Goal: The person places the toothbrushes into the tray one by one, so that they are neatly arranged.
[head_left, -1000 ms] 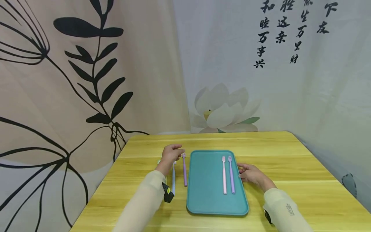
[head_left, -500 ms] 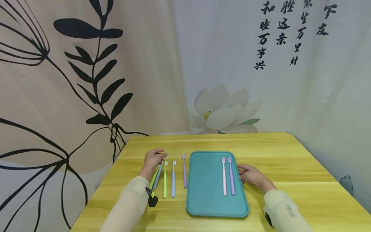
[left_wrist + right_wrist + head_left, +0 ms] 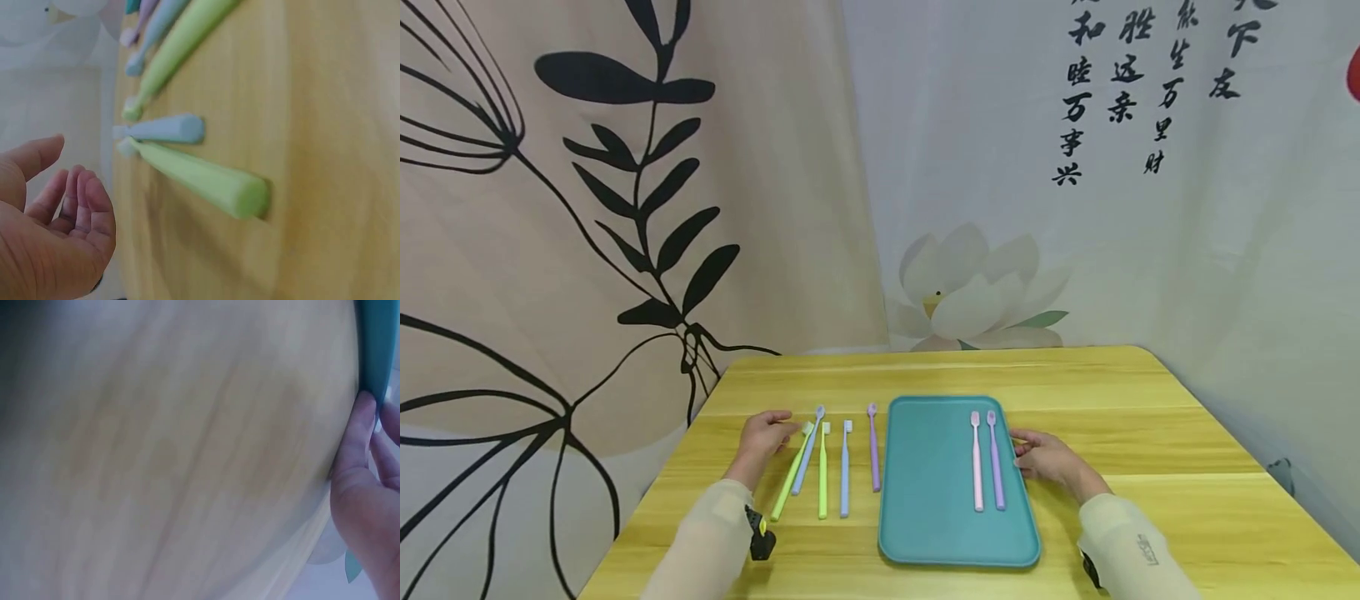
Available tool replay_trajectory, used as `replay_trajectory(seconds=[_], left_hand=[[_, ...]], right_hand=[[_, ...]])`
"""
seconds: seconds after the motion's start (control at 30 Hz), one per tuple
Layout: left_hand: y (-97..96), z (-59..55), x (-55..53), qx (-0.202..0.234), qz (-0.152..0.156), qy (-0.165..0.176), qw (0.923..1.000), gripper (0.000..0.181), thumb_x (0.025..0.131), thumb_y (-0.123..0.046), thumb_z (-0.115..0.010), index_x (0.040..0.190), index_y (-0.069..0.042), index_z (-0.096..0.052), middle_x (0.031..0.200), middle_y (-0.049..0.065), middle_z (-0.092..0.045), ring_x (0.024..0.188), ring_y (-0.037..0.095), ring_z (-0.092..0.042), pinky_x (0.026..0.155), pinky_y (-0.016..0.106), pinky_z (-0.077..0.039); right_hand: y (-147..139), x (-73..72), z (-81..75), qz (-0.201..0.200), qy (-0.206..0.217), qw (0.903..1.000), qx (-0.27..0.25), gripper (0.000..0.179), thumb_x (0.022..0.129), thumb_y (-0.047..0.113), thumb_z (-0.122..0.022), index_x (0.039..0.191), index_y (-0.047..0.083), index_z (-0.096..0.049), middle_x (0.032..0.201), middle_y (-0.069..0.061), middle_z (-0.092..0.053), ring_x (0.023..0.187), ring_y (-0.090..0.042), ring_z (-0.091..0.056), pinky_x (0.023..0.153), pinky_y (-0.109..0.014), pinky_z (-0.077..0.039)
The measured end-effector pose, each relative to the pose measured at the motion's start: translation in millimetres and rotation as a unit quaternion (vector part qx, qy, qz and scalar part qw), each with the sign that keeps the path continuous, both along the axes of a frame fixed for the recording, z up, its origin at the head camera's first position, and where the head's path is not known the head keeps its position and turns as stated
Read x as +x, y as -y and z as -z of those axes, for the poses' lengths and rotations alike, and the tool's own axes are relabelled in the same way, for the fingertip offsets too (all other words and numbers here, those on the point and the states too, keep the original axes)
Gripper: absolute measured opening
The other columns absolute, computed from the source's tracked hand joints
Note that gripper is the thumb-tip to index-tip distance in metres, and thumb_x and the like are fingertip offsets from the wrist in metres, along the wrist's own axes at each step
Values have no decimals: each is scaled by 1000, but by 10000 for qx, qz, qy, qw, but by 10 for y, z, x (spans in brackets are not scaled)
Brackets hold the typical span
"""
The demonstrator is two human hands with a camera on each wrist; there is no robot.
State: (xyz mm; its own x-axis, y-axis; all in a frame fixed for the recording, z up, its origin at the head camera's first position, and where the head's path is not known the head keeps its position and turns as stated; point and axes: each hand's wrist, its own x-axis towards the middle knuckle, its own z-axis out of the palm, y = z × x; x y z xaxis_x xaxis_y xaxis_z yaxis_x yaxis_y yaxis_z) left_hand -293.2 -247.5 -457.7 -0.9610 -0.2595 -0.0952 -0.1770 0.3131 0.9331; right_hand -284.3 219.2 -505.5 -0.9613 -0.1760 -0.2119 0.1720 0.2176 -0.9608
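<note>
My left hand (image 3: pixel 765 439) is empty, its fingers loosely bent, beside the head of a slanted green toothbrush (image 3: pixel 792 473). In the left wrist view, that hand (image 3: pixel 62 231) hovers left of the brushes with thumb and fingers apart. A slanted blue toothbrush (image 3: pixel 807 454) lies against the green one. Further right lie an upright-lying green toothbrush (image 3: pixel 823 475), another blue toothbrush (image 3: pixel 845 475) and a purple toothbrush (image 3: pixel 874 450). My right hand (image 3: pixel 1051 461) holds the right rim of a teal tray (image 3: pixel 925 500). On it lie a pink toothbrush (image 3: pixel 977 467) and a purple toothbrush (image 3: pixel 996 467).
Everything stands on a yellow wood-grain table (image 3: pixel 1097 383). Behind its far edge hangs a printed curtain (image 3: pixel 790 208) with plants, a lotus and dark characters.
My left hand has moved left and nearer, from above the purple and blue brushes to beside the leftmost green one, uncovering the brushes. The right hand stays at the tray's rim.
</note>
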Motion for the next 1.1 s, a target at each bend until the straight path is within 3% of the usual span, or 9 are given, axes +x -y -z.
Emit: replay_trajectory(seconds=[0.1, 0.2, 0.33, 0.57, 0.87, 1.1], left_hand=[[70, 64, 22, -50, 141, 83, 9999, 46, 91, -9, -69, 132, 7, -56, 78, 7, -60, 66, 18, -53, 68, 34, -48], [109, 100, 63, -18, 262, 154, 9995, 47, 91, -8, -69, 132, 9, -55, 75, 9, -60, 63, 17, -52, 67, 34, -47], [129, 119, 117, 62, 296, 231, 9993, 45, 91, -6, -69, 131, 10, -56, 85, 10, -62, 73, 19, -57, 71, 36, -52], [178, 178, 158, -85, 423, 406, 9982, 45, 90, -6, -69, 130, 10, -56, 80, 8, -60, 72, 20, -57, 72, 34, -52], [193, 260, 219, 356, 540, 468, 9968, 43, 88, 0, -68, 126, 13, -55, 96, 14, -62, 84, 23, -58, 76, 35, -55], [173, 278, 247, 205, 565, 483, 9970, 44, 88, -2, -70, 127, 12, -57, 103, 15, -64, 85, 23, -61, 74, 34, -54]], right_hand=[[-8, -21, 10, 6, 3, 10000, 28, 64, 85, -16, -54, 146, -13, -35, 103, -18, -50, 91, -25, -55, 81, -37, -56], [-11, -30, 15, 56, 54, 9999, 78, 63, 85, -16, -55, 145, -12, -37, 103, -18, -50, 91, -25, -56, 81, -36, -56], [-19, -44, 4, 88, 66, 9998, 141, 62, 87, -15, -55, 146, -11, -38, 104, -18, -50, 91, -25, -56, 81, -35, -56], [-30, -41, 0, 28, 76, 9998, 207, 61, 89, -14, -55, 146, -11, -37, 106, -18, -50, 92, -24, -55, 81, -35, -55], [-16, -34, -5, 52, 103, 9998, 152, 61, 88, -14, -55, 146, -11, -36, 106, -18, -50, 93, -24, -55, 82, -35, -56], [-20, -31, -4, 45, 76, 9999, 105, 61, 89, -14, -55, 147, -11, -36, 105, -17, -49, 92, -23, -55, 81, -34, -55]])
